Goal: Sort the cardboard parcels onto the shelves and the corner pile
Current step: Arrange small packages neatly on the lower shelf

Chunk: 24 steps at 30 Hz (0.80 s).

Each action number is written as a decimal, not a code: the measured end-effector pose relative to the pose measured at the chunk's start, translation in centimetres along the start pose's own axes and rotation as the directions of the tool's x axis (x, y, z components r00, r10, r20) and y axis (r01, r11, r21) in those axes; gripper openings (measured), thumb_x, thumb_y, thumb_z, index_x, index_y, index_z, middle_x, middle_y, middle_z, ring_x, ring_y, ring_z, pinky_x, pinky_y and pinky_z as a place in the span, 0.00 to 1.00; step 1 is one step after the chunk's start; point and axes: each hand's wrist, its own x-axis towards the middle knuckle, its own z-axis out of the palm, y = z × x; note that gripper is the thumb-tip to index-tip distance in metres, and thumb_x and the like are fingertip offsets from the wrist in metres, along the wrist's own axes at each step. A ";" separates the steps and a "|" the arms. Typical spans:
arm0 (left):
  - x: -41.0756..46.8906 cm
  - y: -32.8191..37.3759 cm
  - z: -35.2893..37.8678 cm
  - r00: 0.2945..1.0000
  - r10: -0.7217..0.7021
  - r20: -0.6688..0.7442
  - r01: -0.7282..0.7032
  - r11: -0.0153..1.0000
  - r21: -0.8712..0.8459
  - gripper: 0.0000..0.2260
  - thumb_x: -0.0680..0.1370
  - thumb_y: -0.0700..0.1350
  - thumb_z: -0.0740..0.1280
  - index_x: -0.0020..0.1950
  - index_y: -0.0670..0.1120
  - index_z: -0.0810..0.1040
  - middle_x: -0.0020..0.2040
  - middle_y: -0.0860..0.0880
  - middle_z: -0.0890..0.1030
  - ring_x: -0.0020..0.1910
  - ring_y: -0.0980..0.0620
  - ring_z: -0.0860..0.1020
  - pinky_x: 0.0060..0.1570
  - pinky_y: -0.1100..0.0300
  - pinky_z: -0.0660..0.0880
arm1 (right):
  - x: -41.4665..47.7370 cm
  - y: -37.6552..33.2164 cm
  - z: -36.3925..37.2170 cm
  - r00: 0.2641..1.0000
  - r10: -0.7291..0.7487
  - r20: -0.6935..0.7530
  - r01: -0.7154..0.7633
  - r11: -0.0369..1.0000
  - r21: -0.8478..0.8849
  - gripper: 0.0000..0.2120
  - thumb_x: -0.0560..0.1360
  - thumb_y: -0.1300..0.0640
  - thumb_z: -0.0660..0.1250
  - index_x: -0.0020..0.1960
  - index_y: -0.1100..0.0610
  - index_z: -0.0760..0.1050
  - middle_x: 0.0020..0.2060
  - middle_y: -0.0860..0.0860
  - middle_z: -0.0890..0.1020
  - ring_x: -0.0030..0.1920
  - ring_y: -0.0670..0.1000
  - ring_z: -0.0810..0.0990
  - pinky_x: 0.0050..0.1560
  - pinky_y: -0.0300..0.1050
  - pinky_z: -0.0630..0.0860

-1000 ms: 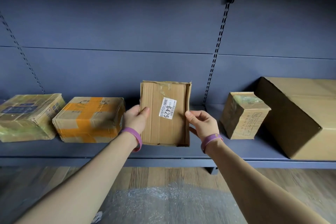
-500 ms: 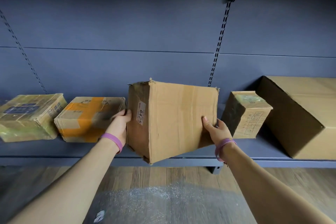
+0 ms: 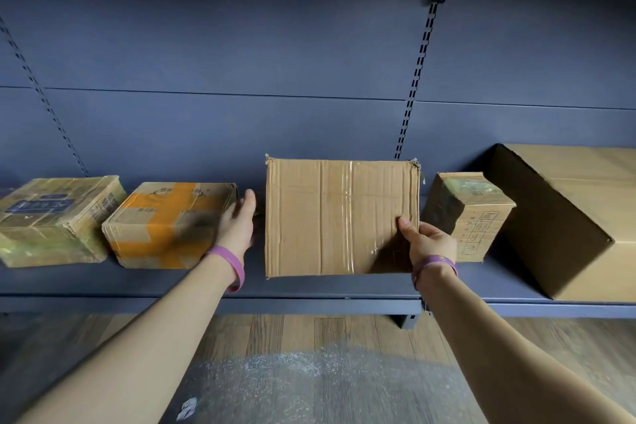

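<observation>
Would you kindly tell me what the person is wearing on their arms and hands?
Both forearms are bare, with no sleeves in view, and neither the left hand nor the right hand is gloved. Each wrist carries a slim purple band: the left wristband and the right wristband, which look alike.

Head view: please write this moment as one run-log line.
parcel on shelf | right hand grips its right edge | left hand open beside it
</observation>
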 end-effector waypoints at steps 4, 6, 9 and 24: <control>-0.6 -0.5 0.6 0.983 0.097 0.153 -0.122 0.979 0.161 0.14 0.83 0.50 0.63 0.67 0.49 0.73 0.58 0.54 0.78 0.59 0.53 0.75 0.65 0.49 0.72 | -0.6 -0.1 0.5 1.000 -0.013 -0.007 0.013 0.998 -0.063 0.11 0.66 0.44 0.79 0.34 0.52 0.85 0.34 0.49 0.85 0.42 0.53 0.82 0.53 0.54 0.82; 0.1 -1.3 0.1 0.979 0.189 0.076 -0.202 0.940 0.274 0.13 0.82 0.41 0.64 0.66 0.46 0.77 0.58 0.49 0.81 0.59 0.48 0.79 0.63 0.43 0.76 | -0.9 -0.2 0.5 0.998 -0.045 0.048 0.049 0.995 -0.086 0.10 0.65 0.43 0.79 0.36 0.49 0.85 0.36 0.47 0.86 0.44 0.52 0.82 0.54 0.51 0.81; 1.4 -1.7 -1.1 0.984 0.126 -0.123 -0.099 0.974 0.203 0.14 0.79 0.37 0.68 0.65 0.43 0.78 0.58 0.44 0.82 0.58 0.44 0.80 0.60 0.42 0.77 | -1.5 -0.5 0.5 0.987 -0.063 0.150 0.065 0.998 -0.008 0.07 0.71 0.50 0.76 0.36 0.51 0.85 0.35 0.47 0.85 0.43 0.50 0.81 0.52 0.48 0.81; 5.1 -3.3 -3.2 0.973 -0.031 -0.228 0.045 0.997 0.058 0.12 0.79 0.38 0.67 0.60 0.49 0.81 0.59 0.45 0.82 0.61 0.44 0.80 0.63 0.47 0.76 | -1.5 -0.2 0.5 0.921 0.068 0.384 -0.062 0.998 -0.028 0.33 0.72 0.52 0.72 0.74 0.60 0.66 0.62 0.55 0.78 0.57 0.54 0.76 0.54 0.48 0.73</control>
